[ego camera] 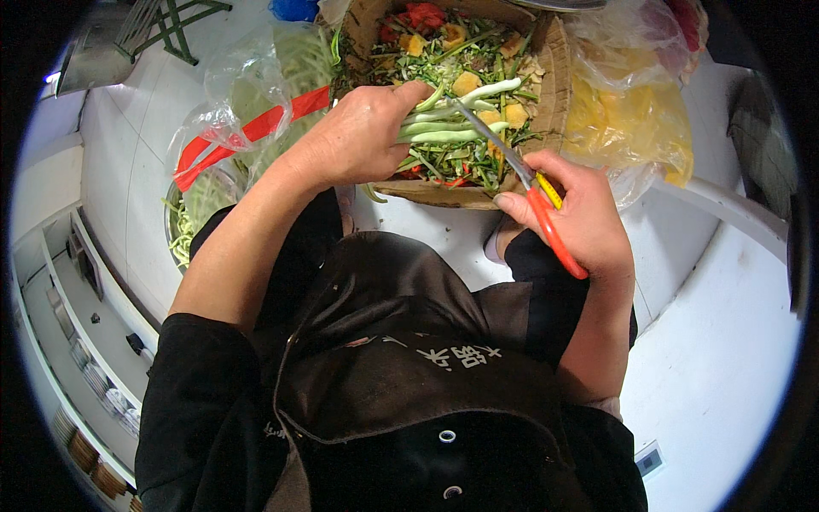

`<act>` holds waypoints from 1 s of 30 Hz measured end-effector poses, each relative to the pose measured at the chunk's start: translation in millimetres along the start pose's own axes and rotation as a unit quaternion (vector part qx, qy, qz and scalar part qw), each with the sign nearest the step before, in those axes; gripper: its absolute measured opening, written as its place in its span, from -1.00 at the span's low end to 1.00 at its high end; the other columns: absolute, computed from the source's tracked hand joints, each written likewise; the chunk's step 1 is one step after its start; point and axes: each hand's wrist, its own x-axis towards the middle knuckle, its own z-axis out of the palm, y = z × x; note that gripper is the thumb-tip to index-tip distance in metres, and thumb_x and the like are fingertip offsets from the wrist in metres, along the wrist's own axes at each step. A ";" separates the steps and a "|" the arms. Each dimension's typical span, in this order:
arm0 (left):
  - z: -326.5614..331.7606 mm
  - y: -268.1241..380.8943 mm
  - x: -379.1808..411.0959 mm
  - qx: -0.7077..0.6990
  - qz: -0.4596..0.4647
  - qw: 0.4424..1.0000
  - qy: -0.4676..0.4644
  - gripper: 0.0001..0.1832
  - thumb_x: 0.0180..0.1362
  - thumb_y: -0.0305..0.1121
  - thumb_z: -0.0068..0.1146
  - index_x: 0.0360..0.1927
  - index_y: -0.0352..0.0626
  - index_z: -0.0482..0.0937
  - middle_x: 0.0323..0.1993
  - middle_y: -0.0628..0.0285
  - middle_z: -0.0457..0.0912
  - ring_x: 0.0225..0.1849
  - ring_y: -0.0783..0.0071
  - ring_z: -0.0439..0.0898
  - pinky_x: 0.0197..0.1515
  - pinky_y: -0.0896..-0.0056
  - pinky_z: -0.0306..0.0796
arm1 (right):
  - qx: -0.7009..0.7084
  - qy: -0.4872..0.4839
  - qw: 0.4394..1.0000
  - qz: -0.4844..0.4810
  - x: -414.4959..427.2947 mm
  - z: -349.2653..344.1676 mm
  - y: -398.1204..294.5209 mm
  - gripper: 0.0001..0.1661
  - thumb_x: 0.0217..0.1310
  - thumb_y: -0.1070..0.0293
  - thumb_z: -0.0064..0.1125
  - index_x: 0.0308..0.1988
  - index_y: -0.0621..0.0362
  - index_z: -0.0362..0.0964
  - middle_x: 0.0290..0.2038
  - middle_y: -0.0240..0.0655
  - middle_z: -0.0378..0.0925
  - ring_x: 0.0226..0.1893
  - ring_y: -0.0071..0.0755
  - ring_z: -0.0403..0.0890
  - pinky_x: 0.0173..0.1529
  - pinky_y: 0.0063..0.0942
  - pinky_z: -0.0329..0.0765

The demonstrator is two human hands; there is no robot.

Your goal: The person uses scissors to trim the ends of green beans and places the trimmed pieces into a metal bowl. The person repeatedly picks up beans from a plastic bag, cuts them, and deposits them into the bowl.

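My left hand (pixel 371 128) grips a bunch of pale green beans (pixel 445 127), their ends pointing right. In my right hand (pixel 588 208) is a pair of scissors (pixel 544 224) with red-covered handles and a yellow part beside my fingers. The blades reach up and left to the beans near the top of the bunch; whether they touch a bean is unclear. Both hands are above an open cardboard box (pixel 555 83). Vegetable trimmings (pixel 441 61), stems and orange-yellow chunks lie inside it.
Left of the box stands a clear plastic bag with red handles (pixel 256 131), holding green beans. Below it a metal basin (pixel 169 211) contains more beans. A yellow plastic bag (pixel 627 121) lies right of the box. Shelves (pixel 96 345) with stacked dishes line the left.
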 end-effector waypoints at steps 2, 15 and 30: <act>-0.4 2.7 -1.2 -0.003 -0.013 1.000 -0.003 -0.45 -0.03 -0.57 0.24 0.12 -0.37 0.46 -0.28 -0.27 0.66 -0.10 -0.32 0.65 -0.04 -0.15 0.54 | -0.038 0.018 0.999 -0.024 1.0 3.6 -0.6 -0.47 0.07 0.19 0.61 -0.06 0.25 0.60 -0.39 -0.27 0.62 -0.36 -0.46 0.57 -0.18 -0.43 0.53; 6.4 5.1 -1.0 -0.074 -0.046 0.996 -0.010 -0.60 -0.04 -0.52 0.29 -0.09 -0.39 0.46 -0.34 -0.27 0.64 -0.13 -0.37 0.63 -0.07 -0.17 0.52 | -0.128 0.095 0.984 -0.082 4.3 17.2 1.1 -0.49 0.04 -0.03 0.57 -0.22 0.12 0.58 -0.42 -0.01 0.65 -0.35 0.21 0.67 -0.28 -0.02 0.55; -5.2 -16.6 9.5 -0.540 -0.216 0.796 0.170 -0.62 0.23 -0.52 0.27 0.10 -0.31 0.49 -0.19 0.07 0.70 -0.26 0.32 0.72 -0.17 0.27 0.66 | 0.176 0.167 0.970 0.030 2.3 22.7 -13.2 -0.64 0.41 0.13 0.36 -0.02 0.19 0.58 -0.45 -0.62 0.41 -0.43 -0.74 0.33 -0.32 -0.65 0.33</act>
